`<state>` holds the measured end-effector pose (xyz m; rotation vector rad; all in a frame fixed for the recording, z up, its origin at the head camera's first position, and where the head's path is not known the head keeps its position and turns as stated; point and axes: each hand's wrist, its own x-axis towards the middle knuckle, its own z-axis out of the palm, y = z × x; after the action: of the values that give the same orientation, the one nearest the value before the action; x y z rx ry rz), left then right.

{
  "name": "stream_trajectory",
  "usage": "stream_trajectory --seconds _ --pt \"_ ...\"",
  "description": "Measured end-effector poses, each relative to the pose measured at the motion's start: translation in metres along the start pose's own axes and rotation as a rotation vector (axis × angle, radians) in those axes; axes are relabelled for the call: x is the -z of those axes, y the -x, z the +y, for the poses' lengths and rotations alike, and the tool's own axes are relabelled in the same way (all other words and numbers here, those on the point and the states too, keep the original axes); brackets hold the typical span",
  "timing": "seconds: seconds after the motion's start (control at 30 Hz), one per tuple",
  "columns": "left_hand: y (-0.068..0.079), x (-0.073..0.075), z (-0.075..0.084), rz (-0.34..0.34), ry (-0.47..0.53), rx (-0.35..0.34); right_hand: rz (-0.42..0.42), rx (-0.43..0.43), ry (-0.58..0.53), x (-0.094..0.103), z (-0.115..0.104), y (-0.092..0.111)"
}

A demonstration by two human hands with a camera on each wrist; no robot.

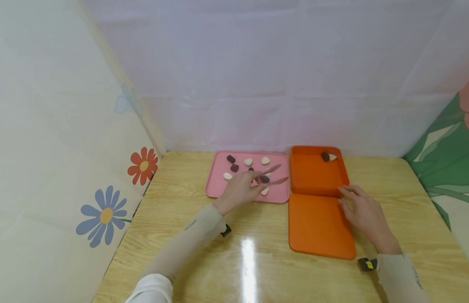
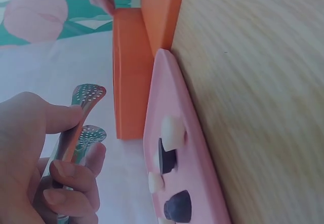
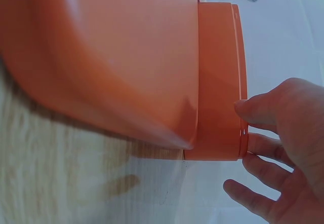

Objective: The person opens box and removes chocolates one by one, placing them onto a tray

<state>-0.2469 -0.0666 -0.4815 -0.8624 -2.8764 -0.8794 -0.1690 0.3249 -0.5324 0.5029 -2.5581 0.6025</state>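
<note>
My left hand (image 1: pixel 237 188) grips metal tongs (image 2: pixel 87 98) with perforated ends. Their tips stand apart over the pink tray (image 1: pixel 214 185), nothing between them in the left wrist view. On that tray lie several white pieces (image 1: pixel 248 161) and several dark brown pieces (image 1: pixel 230 159), some partly hidden behind the hand and tongs. To the right stands an uncovered orange box (image 1: pixel 311 170). One dark piece (image 1: pixel 325 156) and one white piece (image 1: pixel 332 157) sit side by side in its far right corner. My right hand (image 1: pixel 366 212) pinches the box's near right rim between thumb and fingers.
An orange lid (image 1: pixel 319 227) lies flat on the wooden table (image 1: pixel 189 261), against the near side of the box. Behind the tray and box hangs a pale cloth (image 1: pixel 226 84). A flower-printed sheet (image 1: pixel 67 126) borders the table's left side.
</note>
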Motion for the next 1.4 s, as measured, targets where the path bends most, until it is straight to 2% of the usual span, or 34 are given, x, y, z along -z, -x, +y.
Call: stream_trajectory --seconds 0.1,0.27,0.47,0.77,1.07,1.23,1.4 --pt "-0.009 -0.002 0.005 -0.009 0.022 0.005 0.001 0.005 -0.002 0.000 0.000 0.000" --pt "-0.025 -0.004 0.015 -0.003 -0.008 0.011 0.000 0.007 -0.002 0.000 0.000 0.001" --pt "-0.045 -0.006 0.028 -0.034 -0.003 0.052 -0.009 -0.002 -0.003 0.000 0.000 0.001" --pt "-0.074 -0.012 0.043 -0.078 -0.011 0.004 -0.009 -0.002 -0.003 0.001 0.000 0.001" --pt "-0.096 -0.018 0.054 -0.131 0.066 0.067 0.001 0.010 -0.004 0.000 -0.003 -0.002" --pt "-0.111 -0.028 0.060 -0.125 0.012 0.067 0.007 0.007 -0.001 -0.001 -0.001 -0.002" --pt "-0.128 -0.038 0.069 -0.163 -0.056 0.100 -0.001 0.000 -0.005 0.001 -0.002 -0.001"
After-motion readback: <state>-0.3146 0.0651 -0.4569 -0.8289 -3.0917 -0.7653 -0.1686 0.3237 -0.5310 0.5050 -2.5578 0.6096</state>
